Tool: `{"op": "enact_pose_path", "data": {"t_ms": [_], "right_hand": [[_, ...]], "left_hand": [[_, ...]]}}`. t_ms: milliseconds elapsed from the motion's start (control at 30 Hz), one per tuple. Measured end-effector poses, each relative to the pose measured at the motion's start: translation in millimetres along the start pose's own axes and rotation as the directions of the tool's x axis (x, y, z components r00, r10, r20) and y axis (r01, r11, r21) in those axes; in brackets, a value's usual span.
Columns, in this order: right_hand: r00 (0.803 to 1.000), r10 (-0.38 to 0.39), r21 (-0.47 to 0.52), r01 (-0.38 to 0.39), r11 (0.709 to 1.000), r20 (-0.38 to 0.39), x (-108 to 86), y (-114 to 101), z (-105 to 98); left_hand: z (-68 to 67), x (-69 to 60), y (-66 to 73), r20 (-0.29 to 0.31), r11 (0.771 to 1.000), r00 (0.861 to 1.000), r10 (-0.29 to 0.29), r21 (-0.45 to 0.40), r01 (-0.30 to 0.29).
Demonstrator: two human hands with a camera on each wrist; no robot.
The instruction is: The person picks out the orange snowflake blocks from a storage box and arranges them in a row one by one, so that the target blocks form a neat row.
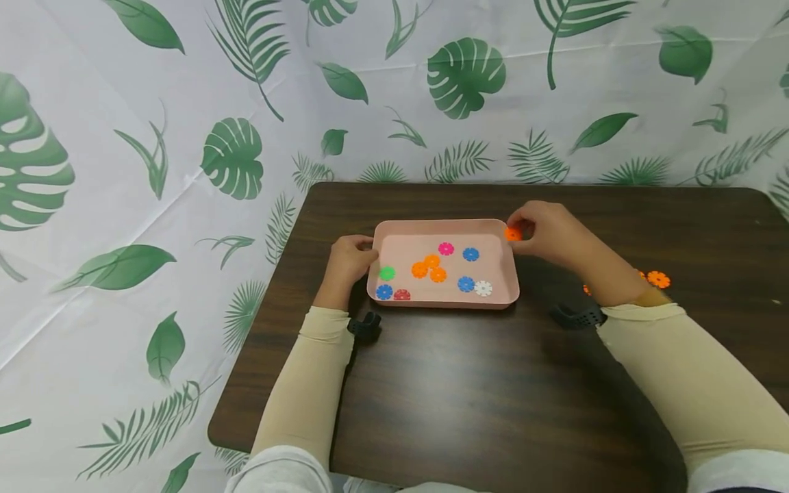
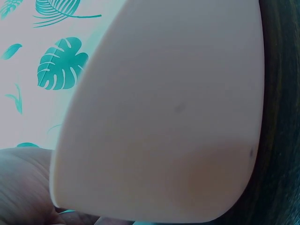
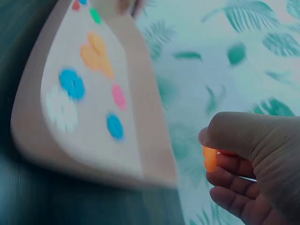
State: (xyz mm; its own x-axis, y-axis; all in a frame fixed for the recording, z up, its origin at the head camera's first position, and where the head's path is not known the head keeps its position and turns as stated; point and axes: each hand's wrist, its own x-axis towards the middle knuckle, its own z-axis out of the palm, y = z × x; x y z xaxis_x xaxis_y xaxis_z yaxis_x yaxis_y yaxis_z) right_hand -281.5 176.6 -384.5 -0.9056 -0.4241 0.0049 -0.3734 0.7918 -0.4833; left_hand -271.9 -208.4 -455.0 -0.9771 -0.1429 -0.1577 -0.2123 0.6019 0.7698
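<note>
A shallow pink tray (image 1: 444, 302) lies on the table, with my left hand (image 1: 348, 263) holding its left rim. Inside it are several flower-shaped plastic discs: an orange cluster (image 1: 429, 269), blue discs (image 1: 471, 254), a pink disc (image 1: 446, 248), a green disc (image 1: 387, 273), a red disc (image 1: 402, 294) and a white disc (image 1: 483, 288). Beside the tray's far right corner, my right hand (image 1: 545, 233) pinches an orange flower disc (image 3: 210, 158) between thumb and fingers. The tray's pale surface (image 2: 164, 93) fills most of the left wrist view, hiding much of the left hand.
More orange flower discs (image 1: 658, 279) lie on the dark wooden table (image 1: 468, 383) to the right, partly hidden behind my right forearm. A white cloth with green leaves (image 1: 407, 82) hangs behind the table. Each wrist wears a black strap (image 1: 365, 326).
</note>
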Motion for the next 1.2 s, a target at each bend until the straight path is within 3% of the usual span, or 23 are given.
{"op": "enact_pose_path", "data": {"t_ms": [167, 300, 567, 800, 1200], "right_hand": [[0.994, 0.103, -0.009, -0.103, 0.995, -0.025, -47.5, 39.0, -30.7], [0.981, 0.195, -0.033, -0.196, 0.98, -0.019, -83.2, 73.8, -42.6], [0.963, 0.269, -0.096, -0.266, 0.959, 0.015, -127.1, 122.1, -26.6], [0.964, 0.266, -0.106, -0.262, 0.959, 0.016, -135.1, 126.9, -6.2], [0.965, 0.262, -0.124, -0.259, 0.958, 0.008, -135.5, 124.0, 4.2]], "left_hand": [[0.8, -0.2, 0.3, 0.008, 1.0, 1.0, -0.006, -0.014, 0.007], [-0.4, 0.5, 0.6, 0.012, 0.999, 1.0, -0.003, -0.036, 0.004], [-1.1, -0.9, 0.8, 0.016, 1.0, 1.0, -0.009, -0.021, 0.009], [-1.9, -1.4, 1.3, 0.009, 1.0, 1.0, 0.0, -0.017, 0.0], [-0.4, -2.3, 2.2, 0.018, 1.0, 1.0, 0.005, -0.017, -0.004]]}}
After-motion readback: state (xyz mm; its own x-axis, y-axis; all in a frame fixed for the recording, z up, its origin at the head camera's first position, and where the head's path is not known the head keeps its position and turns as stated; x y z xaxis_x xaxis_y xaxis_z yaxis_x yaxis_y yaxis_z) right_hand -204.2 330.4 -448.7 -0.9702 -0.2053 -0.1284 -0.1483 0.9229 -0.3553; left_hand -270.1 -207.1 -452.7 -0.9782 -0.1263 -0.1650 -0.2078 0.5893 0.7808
